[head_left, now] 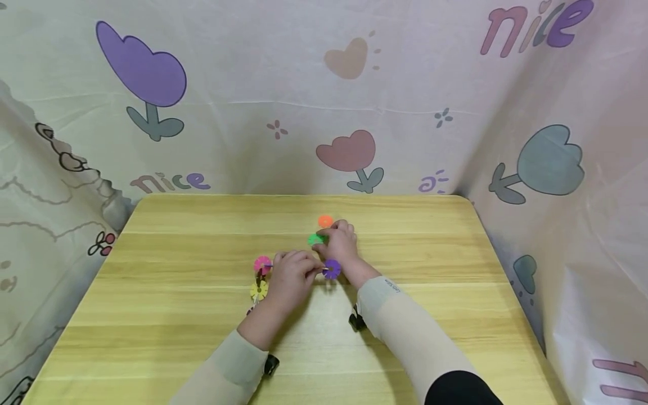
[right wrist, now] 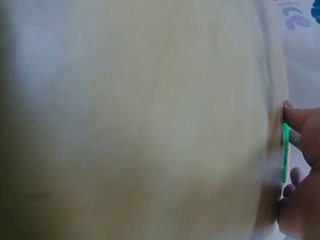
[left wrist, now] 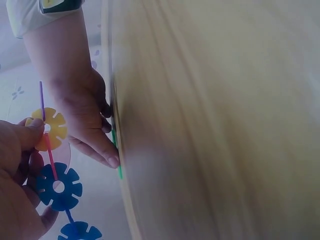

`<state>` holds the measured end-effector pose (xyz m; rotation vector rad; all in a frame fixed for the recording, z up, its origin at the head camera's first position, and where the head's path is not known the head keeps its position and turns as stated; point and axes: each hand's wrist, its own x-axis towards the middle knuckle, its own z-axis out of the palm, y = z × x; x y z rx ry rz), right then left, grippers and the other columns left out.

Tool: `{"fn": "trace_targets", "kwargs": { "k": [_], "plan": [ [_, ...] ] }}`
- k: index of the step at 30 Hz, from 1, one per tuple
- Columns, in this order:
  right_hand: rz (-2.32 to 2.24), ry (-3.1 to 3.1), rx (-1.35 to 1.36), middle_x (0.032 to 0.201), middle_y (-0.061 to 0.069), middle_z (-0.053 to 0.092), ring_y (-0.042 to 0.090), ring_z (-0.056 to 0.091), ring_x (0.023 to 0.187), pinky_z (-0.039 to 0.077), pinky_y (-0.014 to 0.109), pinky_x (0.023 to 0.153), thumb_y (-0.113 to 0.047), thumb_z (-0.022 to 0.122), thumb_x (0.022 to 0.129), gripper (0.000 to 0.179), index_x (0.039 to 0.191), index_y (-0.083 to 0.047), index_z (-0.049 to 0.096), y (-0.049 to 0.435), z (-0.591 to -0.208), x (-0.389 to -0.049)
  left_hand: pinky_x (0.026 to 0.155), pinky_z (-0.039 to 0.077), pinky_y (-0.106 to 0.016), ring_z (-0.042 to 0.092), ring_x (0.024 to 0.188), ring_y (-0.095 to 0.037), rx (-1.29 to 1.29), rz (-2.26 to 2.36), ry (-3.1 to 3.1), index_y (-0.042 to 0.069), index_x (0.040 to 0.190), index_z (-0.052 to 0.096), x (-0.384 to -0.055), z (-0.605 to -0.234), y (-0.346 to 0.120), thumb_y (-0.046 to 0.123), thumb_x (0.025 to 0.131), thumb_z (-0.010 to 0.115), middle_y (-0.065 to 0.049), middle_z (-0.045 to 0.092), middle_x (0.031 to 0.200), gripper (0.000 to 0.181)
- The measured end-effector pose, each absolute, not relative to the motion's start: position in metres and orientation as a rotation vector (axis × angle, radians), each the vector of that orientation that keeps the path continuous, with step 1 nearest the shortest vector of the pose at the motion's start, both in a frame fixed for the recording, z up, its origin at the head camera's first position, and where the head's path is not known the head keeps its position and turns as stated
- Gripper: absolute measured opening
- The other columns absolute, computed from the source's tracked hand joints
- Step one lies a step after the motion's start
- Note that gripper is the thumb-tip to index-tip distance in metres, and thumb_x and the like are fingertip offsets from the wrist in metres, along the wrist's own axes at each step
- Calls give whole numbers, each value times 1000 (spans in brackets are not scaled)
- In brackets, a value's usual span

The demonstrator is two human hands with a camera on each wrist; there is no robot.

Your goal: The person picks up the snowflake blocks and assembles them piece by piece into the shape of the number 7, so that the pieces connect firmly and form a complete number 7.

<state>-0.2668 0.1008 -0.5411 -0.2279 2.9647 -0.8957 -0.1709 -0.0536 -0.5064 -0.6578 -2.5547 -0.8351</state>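
My left hand [head_left: 291, 278] pinches a chain of notched plastic flower discs above the table. A purple disc [head_left: 332, 269] sticks out at its right; a pink disc [head_left: 262, 265] and a yellow disc [head_left: 259, 291] hang at its left. In the left wrist view, thumb and fingers hold a yellow-orange disc [left wrist: 59, 122], with a dark blue disc [left wrist: 72, 186] linked below. At a green disc [head_left: 315, 240] lying flat on the table, my right hand [head_left: 340, 244] has thumb and fingers around its edge. Part of this disc is hidden by the fingers.
An orange disc [head_left: 325, 221] lies on the wooden table [head_left: 177, 337] just beyond the right hand. Patterned cloth [head_left: 233, 73] hangs behind the table and along its sides. Each forearm wears a light sleeve with a small dark camera at the wrist.
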Motion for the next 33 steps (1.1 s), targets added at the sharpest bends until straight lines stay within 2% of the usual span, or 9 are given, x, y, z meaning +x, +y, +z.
{"fn": "trace_targets", "kwargs": {
  "k": [9,14,16,20,28,33],
  "plan": [
    [-1011,2970,-233,125,12,52,31,42,118,38,47,101,-35,90,87,45,126,-16,78,102,-543,-267,93,44,-52,69,96,-21,-652,-840,-2575,18,92,83,-170,-507,-52,13,88,87,6,75,94,7],
    [-1098,3044,-353,119,9,58,29,51,113,44,45,99,-25,90,87,33,117,-14,79,104,-544,-263,93,44,-52,69,97,-22,-654,-839,-2581,18,93,83,-170,-506,-52,13,88,87,5,76,95,7],
    [-1130,3052,-409,115,8,65,28,60,108,50,42,96,-19,86,91,26,114,-11,79,106,-544,-261,93,44,-52,70,97,-22,-660,-838,-2570,17,93,83,-170,-506,-52,13,88,87,5,76,95,7],
    [-1267,2991,-462,101,7,73,24,69,91,58,37,82,-10,78,97,13,109,-5,77,112,-542,-255,94,44,-54,70,96,-22,-670,-840,-2556,17,93,82,-170,-506,-52,13,89,86,5,76,95,8],
    [-1583,2887,-450,91,7,70,18,65,78,58,28,71,-5,77,97,22,117,2,76,137,-539,-240,98,44,-56,69,96,-22,-645,-831,-2614,18,96,82,-170,-505,-49,12,91,84,5,75,95,8],
    [-1676,2924,-455,90,5,72,16,64,78,57,26,69,-4,78,96,15,109,0,79,155,-540,-229,99,44,-56,69,95,-22,-642,-839,-2622,18,96,82,-170,-505,-47,11,90,84,5,75,94,9]
  ]
}}
